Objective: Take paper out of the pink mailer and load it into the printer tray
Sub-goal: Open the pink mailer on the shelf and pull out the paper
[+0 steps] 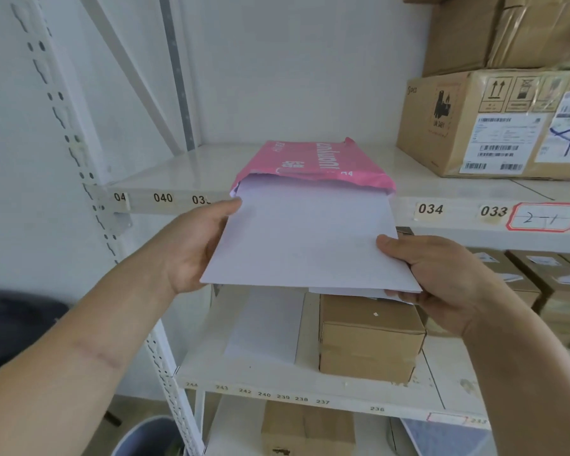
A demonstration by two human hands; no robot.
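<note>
Both hands, left (191,248) and right (441,278), grip the paper (303,238) half out of the mailer (310,161). Thin, floppy sheaf; support both side edges.

At the centre of the frame a stack of white paper (305,238) sticks out of the open mouth of a pink mailer (313,164) lying on the upper shelf (165,169). The left hand (191,248) grips the stack's left edge, and the right hand (441,278) pinches its lower right corner. Below, a brown box (369,337) sits on the lower shelf; larger cartons (494,123) fill the upper right.
</note>
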